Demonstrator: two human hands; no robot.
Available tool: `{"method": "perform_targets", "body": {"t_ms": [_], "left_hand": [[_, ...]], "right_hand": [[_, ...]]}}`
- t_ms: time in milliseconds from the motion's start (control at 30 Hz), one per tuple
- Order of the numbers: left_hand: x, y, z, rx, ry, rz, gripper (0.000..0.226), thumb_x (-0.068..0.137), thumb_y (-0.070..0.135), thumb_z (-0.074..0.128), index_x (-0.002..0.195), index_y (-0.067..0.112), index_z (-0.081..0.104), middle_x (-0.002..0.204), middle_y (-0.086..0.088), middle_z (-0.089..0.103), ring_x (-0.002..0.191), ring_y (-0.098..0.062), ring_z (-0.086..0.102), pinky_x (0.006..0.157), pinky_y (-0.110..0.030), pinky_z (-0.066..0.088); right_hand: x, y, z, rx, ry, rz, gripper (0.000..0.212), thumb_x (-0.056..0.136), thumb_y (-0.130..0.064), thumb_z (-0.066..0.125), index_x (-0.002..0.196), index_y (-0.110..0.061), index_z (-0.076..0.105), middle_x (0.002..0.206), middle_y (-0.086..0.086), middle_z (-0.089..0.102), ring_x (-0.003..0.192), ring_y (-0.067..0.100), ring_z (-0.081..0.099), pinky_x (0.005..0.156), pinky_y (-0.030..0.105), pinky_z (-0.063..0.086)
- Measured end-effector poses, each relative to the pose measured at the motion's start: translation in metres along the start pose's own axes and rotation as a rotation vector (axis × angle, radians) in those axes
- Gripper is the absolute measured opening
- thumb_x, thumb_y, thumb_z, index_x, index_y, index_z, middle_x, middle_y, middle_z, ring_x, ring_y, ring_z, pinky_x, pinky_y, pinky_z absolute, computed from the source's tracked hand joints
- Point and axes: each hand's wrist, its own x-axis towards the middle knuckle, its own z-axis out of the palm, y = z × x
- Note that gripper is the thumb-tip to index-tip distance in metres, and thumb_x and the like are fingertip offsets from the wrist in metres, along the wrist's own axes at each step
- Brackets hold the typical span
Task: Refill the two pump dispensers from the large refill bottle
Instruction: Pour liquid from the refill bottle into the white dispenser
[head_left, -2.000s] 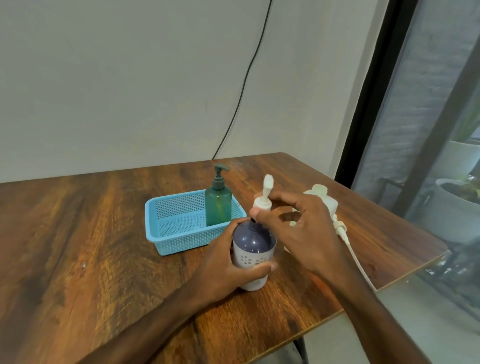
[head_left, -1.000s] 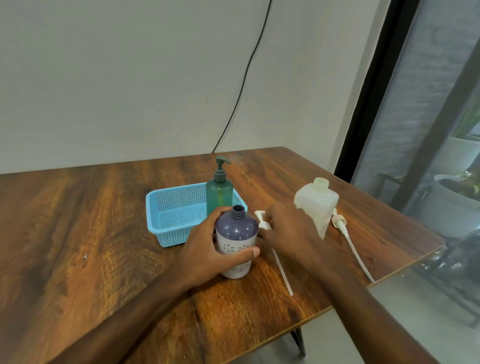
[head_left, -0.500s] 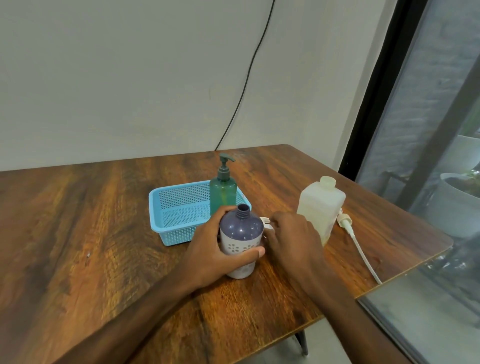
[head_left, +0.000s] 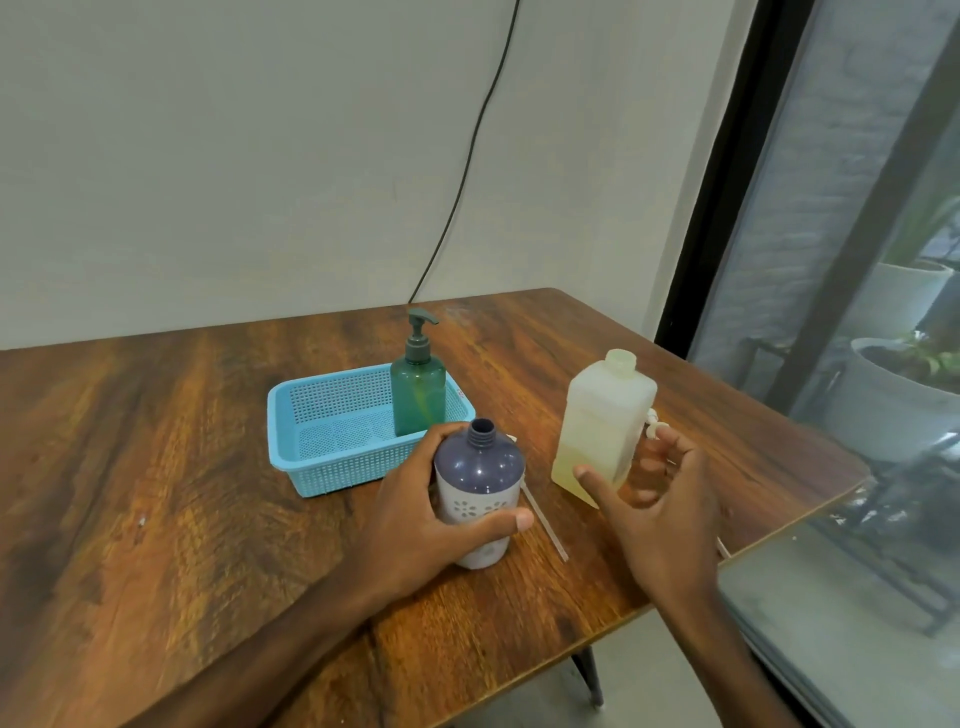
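Observation:
My left hand (head_left: 415, 525) grips the purple-and-white dispenser bottle (head_left: 479, 478), which stands upright on the table with its neck uncapped. Its white pump with a long tube (head_left: 543, 522) lies on the table just right of it, mostly hidden behind the bottle. The large translucent refill bottle (head_left: 602, 421) stands uncapped to the right, holding pale liquid in its lower part. My right hand (head_left: 652, 499) is open with fingers spread at the refill bottle's lower right side; contact is unclear. A green pump dispenser (head_left: 418, 397) stands capped in the blue basket (head_left: 332, 457).
Another white pump head (head_left: 652, 418) peeks out behind the refill bottle. The wooden table's right edge (head_left: 789, 525) runs close to my right hand. A glass door with plant pots beyond is on the right. A black cable hangs down the wall.
My right hand unscrewed the white pump, laid it on the table beside the purple bottle, then moved right and opened at the refill bottle. My left hand kept its hold.

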Motion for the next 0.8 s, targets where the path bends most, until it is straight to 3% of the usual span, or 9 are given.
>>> {"method": "perform_targets", "body": {"t_ms": [100,167,367,500,667,800], "left_hand": [[0.0,0.001,0.001,0.002,-0.012,-0.016,0.082,0.062,0.056,0.091,0.132,0.047,0.048,0.121,0.038,0.062,0.112,0.015,0.06,0.087,-0.009,0.054],[0.0,0.002,0.0,0.002,-0.024,-0.018,0.078,0.064,0.054,0.09,0.129,0.05,0.047,0.12,0.042,0.061,0.111,0.017,0.06,0.085,-0.006,0.052],[-0.001,0.005,-0.008,0.06,-0.077,0.019,0.07,0.069,0.053,0.087,0.127,0.051,0.047,0.12,0.041,0.06,0.114,0.014,0.059,0.087,-0.004,0.048],[-0.001,0.006,-0.01,0.067,-0.058,0.035,0.068,0.068,0.05,0.087,0.123,0.051,0.048,0.118,0.045,0.059,0.112,0.017,0.058,0.083,-0.002,0.047],[-0.004,0.008,-0.007,0.091,-0.043,0.07,0.076,0.063,0.053,0.092,0.128,0.047,0.053,0.123,0.034,0.062,0.115,0.011,0.06,0.088,-0.007,0.05],[-0.006,0.012,-0.005,0.082,-0.001,0.078,0.075,0.058,0.054,0.093,0.121,0.046,0.052,0.119,0.038,0.061,0.11,0.014,0.061,0.083,-0.006,0.051]], "right_hand": [[0.016,0.006,0.007,0.001,-0.114,0.027,0.098,0.065,-0.055,0.086,0.145,-0.029,0.034,0.147,-0.004,0.05,0.124,0.017,0.057,0.09,0.037,0.057],[0.026,0.007,0.01,-0.011,-0.14,0.018,0.096,0.068,-0.054,0.084,0.147,-0.028,0.036,0.149,-0.003,0.05,0.128,0.019,0.056,0.095,0.044,0.056],[0.028,0.009,-0.001,0.009,-0.122,-0.044,0.089,0.066,-0.047,0.088,0.141,-0.024,0.048,0.143,-0.004,0.056,0.125,0.015,0.057,0.08,0.02,0.048],[0.015,0.009,-0.016,-0.045,-0.116,-0.142,0.086,0.065,-0.053,0.086,0.14,-0.028,0.051,0.138,-0.009,0.06,0.12,0.012,0.059,0.086,0.029,0.056],[0.004,-0.002,-0.039,-0.072,-0.14,-0.267,0.076,0.064,-0.042,0.091,0.131,-0.029,0.057,0.121,-0.019,0.062,0.101,-0.006,0.059,0.071,0.014,0.051],[-0.002,-0.008,-0.051,-0.131,-0.156,-0.358,0.081,0.062,-0.034,0.093,0.135,-0.024,0.059,0.121,-0.01,0.067,0.105,0.007,0.063,0.069,0.013,0.05]]}}
